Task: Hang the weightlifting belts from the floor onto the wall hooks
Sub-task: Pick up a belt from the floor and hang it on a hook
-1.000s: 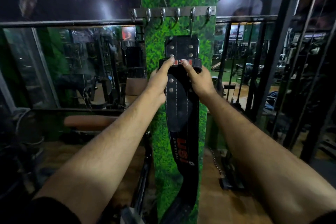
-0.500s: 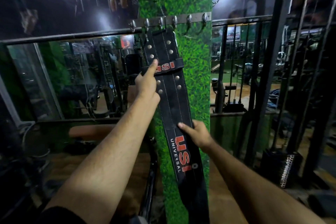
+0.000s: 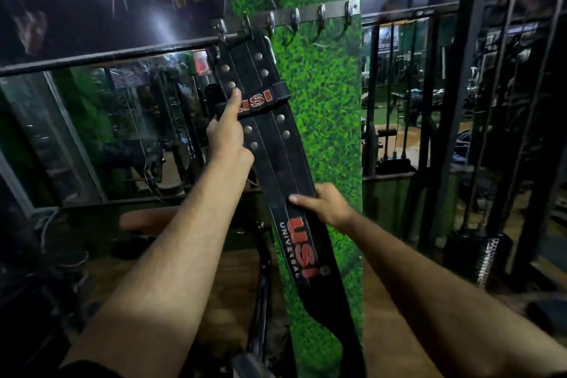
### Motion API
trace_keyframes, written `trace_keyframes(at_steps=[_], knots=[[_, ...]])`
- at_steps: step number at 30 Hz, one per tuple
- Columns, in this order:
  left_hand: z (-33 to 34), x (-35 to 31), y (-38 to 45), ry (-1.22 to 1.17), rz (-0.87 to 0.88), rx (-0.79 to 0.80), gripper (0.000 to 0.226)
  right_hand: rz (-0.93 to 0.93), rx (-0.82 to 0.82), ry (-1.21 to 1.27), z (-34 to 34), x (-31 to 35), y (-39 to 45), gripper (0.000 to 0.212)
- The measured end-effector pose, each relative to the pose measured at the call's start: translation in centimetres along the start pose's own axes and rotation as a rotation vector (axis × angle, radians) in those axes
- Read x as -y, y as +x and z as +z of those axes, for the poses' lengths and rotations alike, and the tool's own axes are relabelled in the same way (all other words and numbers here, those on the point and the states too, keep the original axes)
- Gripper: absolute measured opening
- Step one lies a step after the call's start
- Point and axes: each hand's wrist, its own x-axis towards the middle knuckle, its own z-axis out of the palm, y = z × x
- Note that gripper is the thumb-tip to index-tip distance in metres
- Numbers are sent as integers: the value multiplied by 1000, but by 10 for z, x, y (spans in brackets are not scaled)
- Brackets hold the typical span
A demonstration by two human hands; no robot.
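A black weightlifting belt (image 3: 277, 159) with red USI lettering and metal studs hangs down the green grass-patterned pillar (image 3: 322, 95), its buckle end up at the left hooks of the metal hook rail (image 3: 294, 15). My left hand (image 3: 227, 132) grips the belt's left edge by the loop, the thumb pressed on the loop's lettering. My right hand (image 3: 325, 204) holds the belt's right edge lower down, just above the big logo. The belt leans down to the right, and its tail reaches the bottom of the view.
Several hooks on the right of the rail are bare. A mirror with a black rail (image 3: 101, 132) fills the left. A padded bench (image 3: 144, 221) stands below it. Black gym machine frames (image 3: 454, 120) and a weight stack (image 3: 487, 258) stand at right.
A second ago both hands held the belt's loop under a hook further right. The belt top has shifted to the left hooks, and my right hand has slid down to the belt's middle.
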Motion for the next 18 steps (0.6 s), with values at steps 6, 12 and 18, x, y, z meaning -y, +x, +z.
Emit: trace_keyframes(at_steps=[6, 12, 18], knots=[[-22, 13, -1, -1, -101, -47, 83, 277, 54, -235, -17, -51, -14, 35], [-38, 33, 8, -24, -154, -20, 91, -14, -12, -85, 2, 39, 13, 12], [-32, 17, 16, 52, -120, 34, 93, -17, -54, 10, 16, -5, 1, 15]])
